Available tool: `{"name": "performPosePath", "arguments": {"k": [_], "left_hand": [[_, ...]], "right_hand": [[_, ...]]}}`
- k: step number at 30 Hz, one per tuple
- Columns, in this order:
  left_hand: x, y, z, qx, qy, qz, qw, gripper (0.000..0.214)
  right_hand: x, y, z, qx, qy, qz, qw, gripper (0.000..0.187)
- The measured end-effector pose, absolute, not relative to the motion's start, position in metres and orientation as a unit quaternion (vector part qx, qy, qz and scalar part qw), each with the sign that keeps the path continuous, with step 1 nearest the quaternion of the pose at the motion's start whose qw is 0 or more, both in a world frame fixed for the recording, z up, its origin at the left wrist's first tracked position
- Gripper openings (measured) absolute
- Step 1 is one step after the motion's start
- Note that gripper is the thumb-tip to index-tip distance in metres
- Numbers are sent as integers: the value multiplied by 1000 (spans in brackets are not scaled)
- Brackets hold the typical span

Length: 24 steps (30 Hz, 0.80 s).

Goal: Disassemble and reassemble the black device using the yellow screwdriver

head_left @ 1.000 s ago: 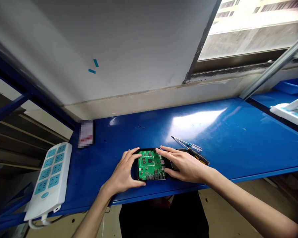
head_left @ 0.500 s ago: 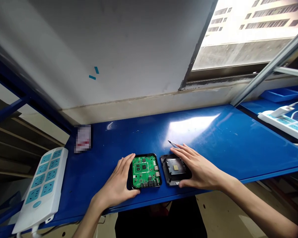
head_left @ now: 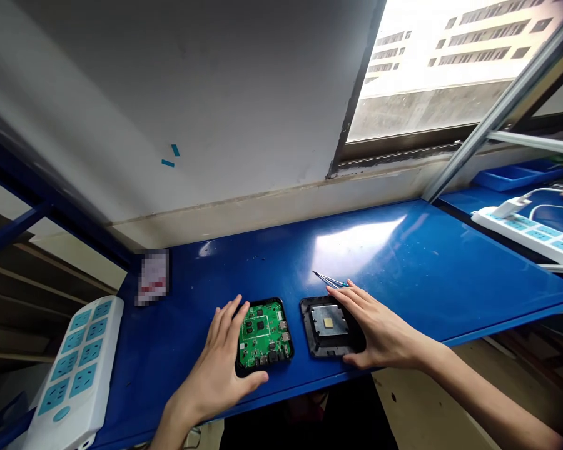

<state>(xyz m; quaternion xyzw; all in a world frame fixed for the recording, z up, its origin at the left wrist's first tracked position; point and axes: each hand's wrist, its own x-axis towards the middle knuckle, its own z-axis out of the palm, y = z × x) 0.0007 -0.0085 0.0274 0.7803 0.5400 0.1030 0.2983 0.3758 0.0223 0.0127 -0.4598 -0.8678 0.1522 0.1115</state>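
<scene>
Bracketing green circuit board [head_left: 259, 334]
With left hand [head_left: 219, 370] spread along its left side, right hand [head_left: 383, 331] spread at black cover [head_left: 331, 342] right of board.

White power strip [head_left: 70, 369] with teal sockets [head_left: 90, 352], far left. Pixelated small item [head_left: 152, 275], nearby. Two teal strips [head_left: 167, 163] on grey wall [head_left: 244, 94]. Window [head_left: 417, 112], upper right. Blue tray [head_left: 502, 180] behind second power strip [head_left: 540, 237], white plug [head_left: 511, 207] inserted.

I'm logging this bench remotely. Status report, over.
Left hand spread by cased green board; right hand spread by black cover. Board and cover lie apart on blue table. Slim tools beyond right hand, partly hidden.
</scene>
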Motion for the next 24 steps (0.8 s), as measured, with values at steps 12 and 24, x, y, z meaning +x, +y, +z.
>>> {"name": "performPosePath", "arguments": {"k": [12,24], "left_hand": [[75,5,51,871,400,156,237,121],[51,7,65,872,380,217,220,114]], "right_hand": [[341,15,49,-429,-870,142,195,119],[305,11,58,-385,-891,118,211,118]]}}
